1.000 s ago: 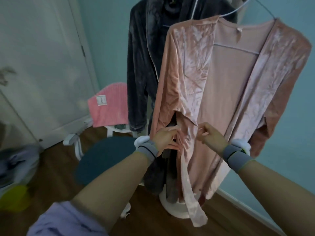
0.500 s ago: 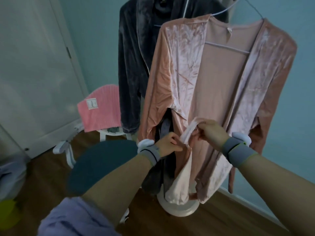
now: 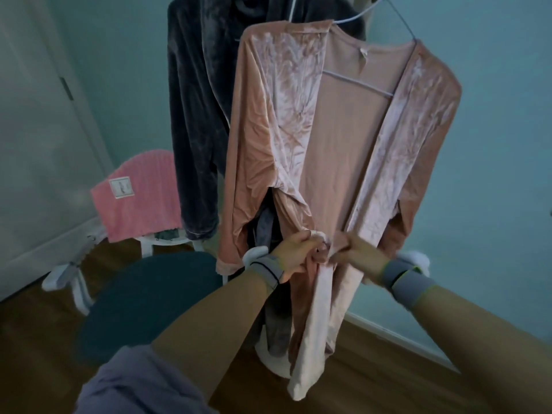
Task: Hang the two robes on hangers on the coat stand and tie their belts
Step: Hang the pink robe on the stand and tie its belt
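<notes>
Head-camera footage showed the pink robe hanging open on a wire hanger, in front of the dark grey robe on the same coat stand. At waist height, the left hand and right hand met over the pink belt, each with fingers curled tight around the fabric. One loose belt end trailed down toward the stand's white base. Behind stood a white chair draped with a pink towel.
</notes>
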The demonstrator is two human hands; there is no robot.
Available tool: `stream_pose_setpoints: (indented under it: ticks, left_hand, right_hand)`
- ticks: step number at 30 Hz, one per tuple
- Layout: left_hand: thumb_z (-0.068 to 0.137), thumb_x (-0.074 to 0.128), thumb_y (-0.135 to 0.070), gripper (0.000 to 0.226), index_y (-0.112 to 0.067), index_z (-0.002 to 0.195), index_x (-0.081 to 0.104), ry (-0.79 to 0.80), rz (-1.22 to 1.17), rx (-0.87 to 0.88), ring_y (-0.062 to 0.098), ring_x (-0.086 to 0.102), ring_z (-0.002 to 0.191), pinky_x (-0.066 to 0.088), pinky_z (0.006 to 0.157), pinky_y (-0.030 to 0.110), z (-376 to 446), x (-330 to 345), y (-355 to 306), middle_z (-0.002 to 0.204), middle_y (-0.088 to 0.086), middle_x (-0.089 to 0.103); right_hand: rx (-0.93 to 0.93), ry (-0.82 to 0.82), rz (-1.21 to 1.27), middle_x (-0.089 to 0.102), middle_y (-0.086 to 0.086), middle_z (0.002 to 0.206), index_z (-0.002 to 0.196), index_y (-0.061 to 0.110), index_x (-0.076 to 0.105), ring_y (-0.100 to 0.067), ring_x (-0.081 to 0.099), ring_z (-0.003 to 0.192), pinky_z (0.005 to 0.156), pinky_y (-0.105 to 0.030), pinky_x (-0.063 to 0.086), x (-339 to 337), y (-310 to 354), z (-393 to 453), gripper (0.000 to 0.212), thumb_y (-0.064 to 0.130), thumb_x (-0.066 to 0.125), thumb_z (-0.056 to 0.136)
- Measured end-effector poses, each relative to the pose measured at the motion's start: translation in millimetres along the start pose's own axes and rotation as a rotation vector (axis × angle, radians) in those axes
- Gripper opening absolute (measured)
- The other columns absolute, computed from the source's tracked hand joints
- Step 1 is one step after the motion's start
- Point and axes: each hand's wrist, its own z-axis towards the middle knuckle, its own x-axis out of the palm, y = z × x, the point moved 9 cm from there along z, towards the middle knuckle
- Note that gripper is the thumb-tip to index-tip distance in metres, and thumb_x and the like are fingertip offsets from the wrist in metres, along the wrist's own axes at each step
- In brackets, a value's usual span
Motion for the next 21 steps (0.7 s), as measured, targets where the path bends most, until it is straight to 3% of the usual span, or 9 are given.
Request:
stream_pose_setpoints:
  ticks: [2, 5, 7, 11, 12, 14, 16, 18, 21]
  left_hand:
    - [0.094, 0.050, -0.024, 0.019, -0.024, 0.078, 0.059, 0.002, 0.023, 0.029, 0.017, 0.056, 0.083, 0.040, 0.079, 0.032, 1, -3, -5, 0.086, 0.004, 0.056]
    - [0.090, 0.059, -0.017, 0.026, -0.019, 0.066, 0.049, -0.016, 0.085, 0.086, 0.013, 0.056, 0.078, 0.045, 0.075, 0.027, 0, -18, -10, 0.082, 0.008, 0.055]
    - [0.085, 0.063, -0.007, 0.035, -0.018, 0.062, 0.040, -0.052, 0.143, 0.133, 0.006, 0.052, 0.058, 0.042, 0.059, 0.018, -2, -35, -14, 0.066, 0.004, 0.050]
    - [0.083, 0.057, 0.000, 0.023, -0.017, 0.072, 0.045, -0.110, 0.496, 0.078, 0.018, 0.044, 0.053, 0.036, 0.043, 0.017, -2, -50, 4, 0.058, 0.004, 0.045]
    - [0.084, 0.055, 0.000, 0.016, -0.015, 0.085, 0.051, -0.138, 0.563, 0.048, 0.020, 0.049, 0.061, 0.038, 0.044, 0.014, -1, -50, 12, 0.065, 0.006, 0.051]
    - [0.084, 0.057, -0.005, 0.049, -0.016, 0.130, 0.042, -0.168, 0.569, -0.003, 0.023, 0.058, 0.087, 0.051, 0.064, 0.023, 7, -47, 30, 0.101, 0.013, 0.063]
    - [0.081, 0.066, -0.010, 0.089, -0.028, 0.149, 0.011, -0.125, 0.344, -0.013, 0.027, 0.052, 0.121, 0.049, 0.095, 0.034, 14, -33, 37, 0.141, 0.008, 0.047]
    - [0.076, 0.074, -0.011, 0.103, -0.032, 0.149, 0.004, -0.069, 0.105, 0.017, 0.024, 0.038, 0.136, 0.037, 0.110, 0.040, 19, -13, 26, 0.150, -0.001, 0.033]
    - [0.083, 0.065, -0.001, 0.054, -0.011, 0.132, 0.045, 0.074, -0.163, 0.065, 0.016, 0.064, 0.106, 0.052, 0.094, 0.032, 19, 27, -3, 0.122, -0.001, 0.063]
  right_hand:
    - [-0.022, 0.075, -0.123, 0.065, -0.004, 0.102, 0.112, 0.007, 0.059, -0.022, 0.061, 0.096, 0.084, -0.030, 0.048, 29, -10, 5, 0.074, 0.048, 0.083, 0.055]
    - [-0.057, 0.035, -0.201, 0.059, -0.002, 0.094, 0.101, 0.014, 0.064, -0.014, 0.052, 0.089, 0.074, -0.022, 0.038, 34, 3, 4, 0.019, 0.027, 0.056, 0.091]
    - [-0.080, 0.001, -0.020, 0.063, -0.004, 0.090, 0.087, 0.017, 0.063, -0.010, 0.056, 0.078, 0.066, -0.019, 0.043, 20, 16, 3, 0.019, 0.017, 0.047, 0.095]
    - [-0.005, -0.005, 0.607, 0.072, -0.016, 0.094, 0.108, -0.001, 0.063, -0.026, 0.068, 0.090, 0.093, -0.037, 0.051, -19, 28, 6, 0.026, 0.003, 0.045, 0.089]
    - [-0.013, 0.027, 0.696, 0.073, -0.013, 0.083, 0.107, -0.002, 0.062, -0.025, 0.069, 0.080, 0.084, -0.035, 0.054, -28, 37, 2, 0.026, 0.005, 0.045, 0.089]
    - [-0.051, 0.106, 0.798, 0.069, -0.014, 0.073, 0.107, -0.002, 0.063, -0.024, 0.066, 0.064, 0.062, -0.031, 0.057, -41, 55, -8, 0.040, 0.019, 0.066, 0.073]
    - [-0.114, 0.243, 0.853, 0.073, -0.016, 0.077, 0.093, 0.004, 0.074, -0.024, 0.069, 0.066, 0.064, -0.031, 0.058, -43, 69, -17, 0.062, 0.025, 0.085, 0.035]
    - [-0.141, 0.336, 0.897, 0.075, -0.014, 0.084, 0.082, 0.005, 0.077, -0.022, 0.073, 0.077, 0.073, -0.034, 0.059, -41, 72, -27, 0.057, 0.023, 0.087, 0.029]
    - [-0.152, 0.381, 0.912, 0.075, -0.013, 0.085, 0.083, 0.006, 0.077, -0.022, 0.073, 0.081, 0.075, -0.037, 0.060, -37, 68, -36, 0.045, 0.022, 0.083, 0.042]
